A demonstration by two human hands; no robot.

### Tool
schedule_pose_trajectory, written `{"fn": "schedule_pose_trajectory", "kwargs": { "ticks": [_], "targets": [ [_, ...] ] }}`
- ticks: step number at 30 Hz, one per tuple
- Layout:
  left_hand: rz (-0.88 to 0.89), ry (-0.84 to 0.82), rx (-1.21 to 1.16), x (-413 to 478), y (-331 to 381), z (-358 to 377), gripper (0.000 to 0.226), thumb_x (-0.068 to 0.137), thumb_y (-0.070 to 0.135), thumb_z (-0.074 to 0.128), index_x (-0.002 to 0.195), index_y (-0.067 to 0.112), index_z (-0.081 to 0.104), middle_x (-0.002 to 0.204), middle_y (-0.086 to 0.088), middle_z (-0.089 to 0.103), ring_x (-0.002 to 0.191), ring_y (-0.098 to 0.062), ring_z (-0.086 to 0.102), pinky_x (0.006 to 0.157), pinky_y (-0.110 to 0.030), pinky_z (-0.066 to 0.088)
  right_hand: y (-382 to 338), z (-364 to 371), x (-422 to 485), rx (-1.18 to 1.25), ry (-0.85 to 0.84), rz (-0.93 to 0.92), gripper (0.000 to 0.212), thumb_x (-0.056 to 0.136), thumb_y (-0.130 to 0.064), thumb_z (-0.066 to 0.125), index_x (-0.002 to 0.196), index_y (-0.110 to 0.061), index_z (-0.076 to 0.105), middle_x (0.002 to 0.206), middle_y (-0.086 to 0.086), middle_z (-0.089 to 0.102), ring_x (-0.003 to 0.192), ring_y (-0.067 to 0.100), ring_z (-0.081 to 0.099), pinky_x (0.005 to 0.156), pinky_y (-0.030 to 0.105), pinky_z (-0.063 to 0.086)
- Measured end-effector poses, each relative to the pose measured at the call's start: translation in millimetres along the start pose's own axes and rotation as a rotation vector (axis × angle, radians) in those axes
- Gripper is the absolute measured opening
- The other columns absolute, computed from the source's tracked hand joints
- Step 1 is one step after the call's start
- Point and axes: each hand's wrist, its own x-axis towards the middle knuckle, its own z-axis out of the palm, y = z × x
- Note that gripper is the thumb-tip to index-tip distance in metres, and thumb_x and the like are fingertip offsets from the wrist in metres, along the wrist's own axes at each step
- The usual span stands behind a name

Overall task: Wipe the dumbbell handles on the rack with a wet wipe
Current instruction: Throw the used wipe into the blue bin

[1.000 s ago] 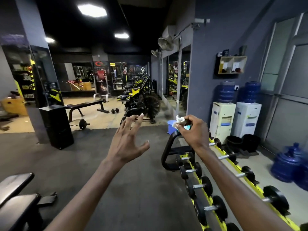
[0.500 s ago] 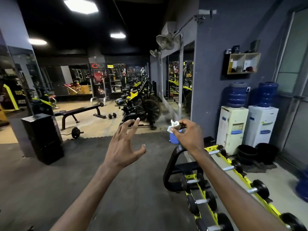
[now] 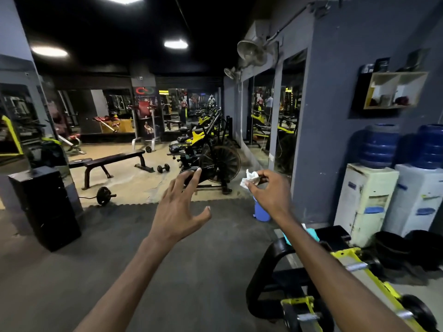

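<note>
Two hands are held up in the air: a crumpled wet wipe is pinched in the right hand, while the left hand is spread wide, empty. Dumbbell handles on the rack below are not being touched; how many are already wiped cannot be told.

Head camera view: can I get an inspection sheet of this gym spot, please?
Surface: dark rubber floor mat; yellow dumbbell rack at lower right.
Job's things: crumpled white wet wipe, held up off the rack; dumbbell handles on the rack, not being touched.
Clutter: blue bucket by the wall; teal item on the rack's end.
Hands: right hand pinches the wipe; left hand open, fingers spread, in the air.
Cables: nothing seen.
Surroundings: water dispensers, exercise bikes, bench, mirrors.
</note>
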Motion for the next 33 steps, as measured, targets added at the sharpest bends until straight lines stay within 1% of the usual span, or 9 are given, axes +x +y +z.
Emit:
{"fn": "schedule_pose_trajectory", "kwargs": {
  "ticks": [4,8,14,17,20,25,28,31,33],
  "targets": [
    [0.004,-0.039,0.005,72.2,-81.1,43.1,0.095,0.08,0.063,0.052,0.163,0.032,0.018,0.157,0.001,0.031,0.142,-0.02,0.036,0.109,-0.043,0.046,13.4,85.1,70.5,-0.017,-0.016,0.03,0.022,0.075,-0.04,0.081,0.09,-0.028,0.07,0.084,-0.015,0.071,0.081,0.004,0.066,0.071,0.032,0.055],
    [0.026,-0.061,0.02,148.2,-152.8,75.7,0.095,0.08,0.061,0.051,0.163,0.03,0.019,0.158,0.002,0.03,0.142,-0.02,0.035,0.112,-0.041,0.042,21.0,152.3,140.5,0.001,-0.02,0.045,0.022,0.077,-0.038,0.082,0.093,-0.027,0.071,0.087,-0.014,0.072,0.082,0.003,0.066,0.073,0.032,0.056],
    [0.023,-0.065,0.002,236.3,-233.1,129.4,0.095,0.079,0.056,0.059,0.162,0.028,0.024,0.156,0.001,0.034,0.141,-0.021,0.036,0.107,-0.039,0.044,41.4,239.2,233.7,-0.009,-0.009,0.065,0.02,0.077,-0.033,0.082,0.093,-0.026,0.073,0.083,-0.014,0.071,0.079,0.004,0.066,0.074,0.034,0.057],
    [0.025,-0.054,-0.009,280.7,-276.7,168.2,0.095,0.077,0.054,0.06,0.162,0.026,0.028,0.153,0.001,0.036,0.139,-0.021,0.039,0.106,-0.04,0.045,62.1,288.3,280.9,-0.014,-0.012,0.075,0.02,0.076,-0.032,0.083,0.093,-0.025,0.072,0.079,-0.014,0.067,0.078,0.005,0.066,0.071,0.031,0.056],
    [0.035,-0.047,-0.013,325.2,-317.1,213.1,0.095,0.077,0.053,0.061,0.161,0.024,0.029,0.153,0.0,0.038,0.138,-0.021,0.039,0.104,-0.039,0.046,89.8,337.4,330.5,-0.034,-0.003,0.066,0.02,0.076,-0.033,0.082,0.091,-0.025,0.073,0.079,-0.013,0.069,0.076,0.005,0.066,0.068,0.028,0.054],
    [0.017,-0.067,-0.016,419.3,-383.3,291.4,0.1,0.073,0.06,0.052,0.163,0.028,0.024,0.155,0.001,0.035,0.142,-0.02,0.035,0.108,-0.039,0.044,139.0,415.3,426.4,-0.039,0.017,0.091,0.021,0.076,-0.034,0.082,0.092,-0.024,0.073,0.078,-0.012,0.071,0.071,0.003,0.065,0.062,0.022,0.05],
    [0.013,-0.06,-0.037,480.1,-417.4,332.4,0.1,0.073,0.059,0.055,0.163,0.029,0.024,0.155,-0.001,0.037,0.141,-0.021,0.036,0.11,-0.038,0.041,164.5,456.7,490.9,-0.054,0.007,0.094,0.021,0.077,-0.035,0.082,0.092,-0.024,0.073,0.075,-0.013,0.069,0.071,0.003,0.065,0.062,0.022,0.05],
    [0.004,-0.065,-0.042,532.7,-449.1,370.9,0.098,0.075,0.056,0.061,0.162,0.027,0.026,0.156,-0.002,0.037,0.142,-0.024,0.038,0.111,-0.041,0.042,188.4,492.6,548.3,-0.058,0.015,0.095,0.021,0.077,-0.036,0.081,0.092,-0.026,0.072,0.073,-0.015,0.066,0.069,0.003,0.063,0.057,0.017,0.044],
    [0.013,-0.062,-0.048,567.4,-471.2,398.6,0.097,0.077,0.058,0.057,0.162,0.027,0.025,0.156,-0.002,0.037,0.142,-0.025,0.037,0.111,-0.043,0.042,204.1,516.1,584.2,-0.075,0.022,0.086,0.023,0.077,-0.036,0.081,0.095,-0.025,0.073,0.076,-0.015,0.067,0.07,0.003,0.063,0.058,0.018,0.044]
  ]
}}
